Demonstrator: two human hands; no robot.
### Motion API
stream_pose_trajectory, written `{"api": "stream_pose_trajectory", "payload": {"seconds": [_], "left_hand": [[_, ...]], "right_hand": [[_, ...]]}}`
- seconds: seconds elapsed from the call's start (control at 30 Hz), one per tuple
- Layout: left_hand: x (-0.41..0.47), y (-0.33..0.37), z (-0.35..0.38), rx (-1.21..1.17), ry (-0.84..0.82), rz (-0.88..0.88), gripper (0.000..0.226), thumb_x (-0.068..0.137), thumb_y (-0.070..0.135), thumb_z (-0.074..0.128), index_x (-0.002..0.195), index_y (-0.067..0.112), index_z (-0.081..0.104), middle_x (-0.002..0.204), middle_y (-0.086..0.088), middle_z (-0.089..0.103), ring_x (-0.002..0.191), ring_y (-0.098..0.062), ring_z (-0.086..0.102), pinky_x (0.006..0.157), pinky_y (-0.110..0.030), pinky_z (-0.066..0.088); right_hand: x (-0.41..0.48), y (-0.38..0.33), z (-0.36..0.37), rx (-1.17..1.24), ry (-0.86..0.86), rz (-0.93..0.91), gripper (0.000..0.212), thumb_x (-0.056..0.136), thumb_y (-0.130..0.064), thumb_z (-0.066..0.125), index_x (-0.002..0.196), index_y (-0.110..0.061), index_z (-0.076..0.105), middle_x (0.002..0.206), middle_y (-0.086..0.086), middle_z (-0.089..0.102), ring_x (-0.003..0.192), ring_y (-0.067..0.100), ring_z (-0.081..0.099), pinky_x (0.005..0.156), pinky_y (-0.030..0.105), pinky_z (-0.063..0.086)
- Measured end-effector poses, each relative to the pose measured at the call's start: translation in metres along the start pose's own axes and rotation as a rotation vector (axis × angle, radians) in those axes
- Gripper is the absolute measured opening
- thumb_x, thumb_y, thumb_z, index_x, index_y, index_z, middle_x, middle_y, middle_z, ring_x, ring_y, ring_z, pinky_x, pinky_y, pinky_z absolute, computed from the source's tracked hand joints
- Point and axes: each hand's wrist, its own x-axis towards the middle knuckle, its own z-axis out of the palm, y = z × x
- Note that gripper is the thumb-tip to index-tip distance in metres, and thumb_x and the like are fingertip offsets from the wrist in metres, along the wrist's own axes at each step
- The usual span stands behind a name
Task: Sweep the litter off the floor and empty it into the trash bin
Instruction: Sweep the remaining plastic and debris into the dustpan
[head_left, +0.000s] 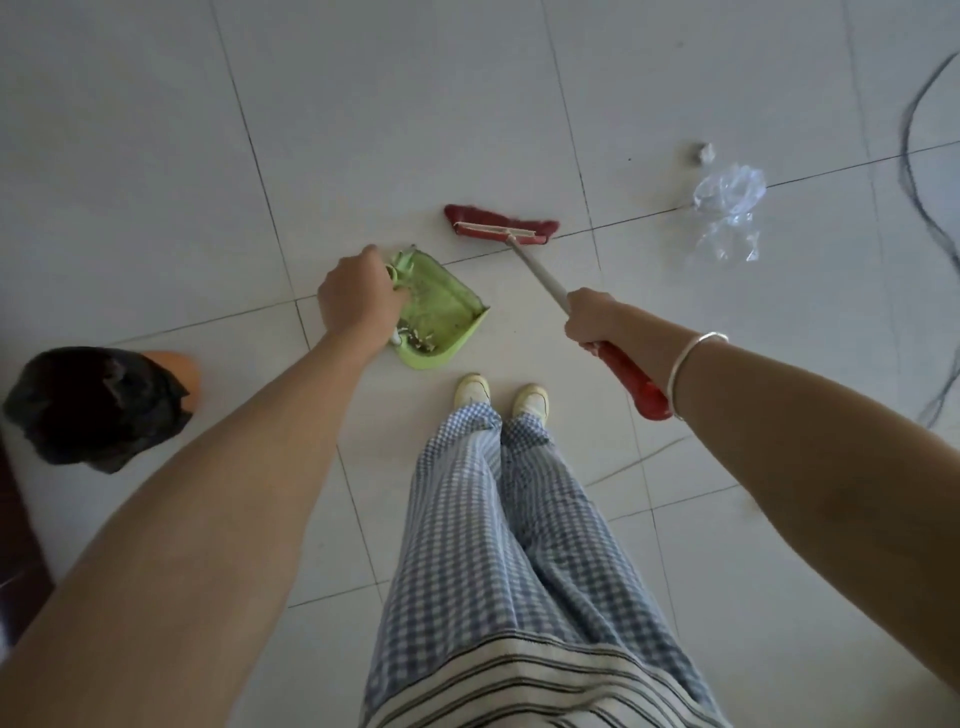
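Left hand (358, 296) is gripping the dustpan (447, 306) by its handle, fingers curled round it, knuckles up. The hand is covering the pan's left side. Green pan is sitting low over the floor (156, 156); cannot tell if it is touching the tiles. Its open edge is facing up-right, toward the broom (498, 226).

Litter (418, 343), small pale bits, is lying inside the dustpan at its near corner, just under the left hand's wrist.

Right hand (592, 319) is clenching the broom shaft where the white pole is meeting the red grip. It is hanging right of the dustpan, apart from it. The red grip is running back under the forearm. The red bristles are resting on the floor just beyond the dustpan's far right edge, close to it but not touching.

A clear plastic bag (730, 208) is lying on the floor well right of the dustpan, past the bristles and out of reach of both hands. A small crumpled scrap (702, 153) is lying just beyond the bag, farther from the dustpan.

Bin (176, 369), orange with a black liner, is standing left of the dustpan and nearer the person, well apart from the left hand.

A dark cable (919, 156) is trailing far right of the dustpan. A bracelet (691, 364) is sitting on the right wrist. Shoes (501, 397) are standing just below the dustpan, checked trousers (493, 519) above them.
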Motion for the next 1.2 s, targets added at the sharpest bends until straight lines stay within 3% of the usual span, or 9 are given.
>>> {"api": "stream_pose_trajectory", "payload": {"seconds": [0.07,0.13,0.23,0.33,0.53,0.67,0.87,1.03,1.2], "left_hand": [[0.000,0.001,0.002,-0.003,0.007,0.016,0.034,0.082,0.024,0.064,0.107,0.002,0.056,0.106,-0.022,0.066,0.099,-0.040,0.060,0.079,-0.040,0.047],[0.000,0.004,0.002,0.000,0.009,0.028,0.035,0.083,0.024,0.063,0.109,0.002,0.056,0.106,-0.021,0.065,0.099,-0.040,0.060,0.078,-0.040,0.047],[0.001,0.006,-0.002,-0.006,0.009,0.028,0.034,0.083,0.023,0.063,0.110,0.004,0.057,0.105,-0.020,0.066,0.098,-0.040,0.061,0.077,-0.039,0.047],[-0.002,0.004,-0.008,-0.024,0.025,0.036,0.031,0.081,0.022,0.064,0.107,0.006,0.058,0.102,-0.019,0.067,0.095,-0.039,0.062,0.074,-0.037,0.046],[-0.010,0.016,-0.015,-0.072,0.069,0.092,0.023,0.077,0.017,0.064,0.096,0.006,0.060,0.092,-0.020,0.067,0.086,-0.039,0.062,0.064,-0.030,0.036],[-0.011,0.061,-0.018,-0.066,0.056,0.169,0.022,0.077,0.018,0.064,0.095,0.006,0.060,0.093,-0.021,0.067,0.088,-0.040,0.062,0.069,-0.034,0.045],[-0.012,0.146,-0.013,-0.051,0.037,0.293,0.023,0.077,0.018,0.062,0.097,0.006,0.058,0.096,-0.019,0.067,0.090,-0.039,0.062,0.072,-0.035,0.047],[-0.013,0.251,0.011,-0.022,0.024,0.363,0.021,0.078,0.018,0.062,0.095,0.005,0.057,0.095,-0.020,0.067,0.088,-0.039,0.062,0.070,-0.035,0.046],[-0.015,0.353,0.043,0.001,0.010,0.373,0.022,0.079,0.017,0.062,0.098,0.007,0.059,0.093,-0.020,0.067,0.088,-0.039,0.062,0.070,-0.035,0.046]], "right_hand": [[-0.005,0.000,0.007,-0.029,-0.041,0.001,0.037,0.090,0.000,0.042,0.127,0.006,0.045,0.069,0.012,0.049,0.057,0.023,0.048,0.051,0.025,0.039],[-0.016,0.005,0.015,-0.081,-0.048,-0.014,0.043,0.089,0.000,0.042,0.132,0.003,0.042,0.100,0.020,0.062,0.087,0.033,0.062,0.064,0.029,0.044],[-0.032,0.016,0.029,-0.175,-0.095,-0.071,0.043,0.091,-0.002,0.041,0.134,-0.001,0.041,0.125,0.018,0.056,0.109,0.030,0.059,0.072,0.028,0.044],[-0.043,0.037,0.030,-0.201,-0.180,-0.077,0.045,0.089,0.001,0.040,0.134,-0.001,0.040,0.097,0.015,0.059,0.075,0.023,0.056,0.051,0.023,0.040],[-0.070,0.085,0.018,-0.156,-0.155,-0.060,0.048,0.089,0.000,0.035,0.137,-0.006,0.036,0.077,0.008,0.052,0.046,0.013,0.043,0.034,0.020,0.038],[-0.074,0.113,0.001,-0.031,-0.075,-0.032,0.030,0.089,0.001,0.034,0.117,-0.009,0.042,0.064,0.003,0.044,0.044,0.013,0.042,0.032,0.018,0.035],[-0.060,0.155,-0.041,0.075,0.091,0.039,0.038,0.090,-0.003,0.038,0.127,0.000,0.045,0.065,0.002,0.037,0.050,0.014,0.038,0.037,0.021,0.035],[-0.036,0.237,-0.096,0.149,0.175,0.047,0.011,0.089,-0.005,0.041,0.100,-0.008,0.040,0.060,0.004,0.040,0.047,0.014,0.040,0.040,0.021,0.033],[-0.009,0.328,-0.162,0.222,0.194,0.055,0.013,0.085,0.004,0.039,0.096,-0.003,0.038,0.056,0.009,0.044,0.044,0.020,0.042,0.041,0.025,0.038]]}}
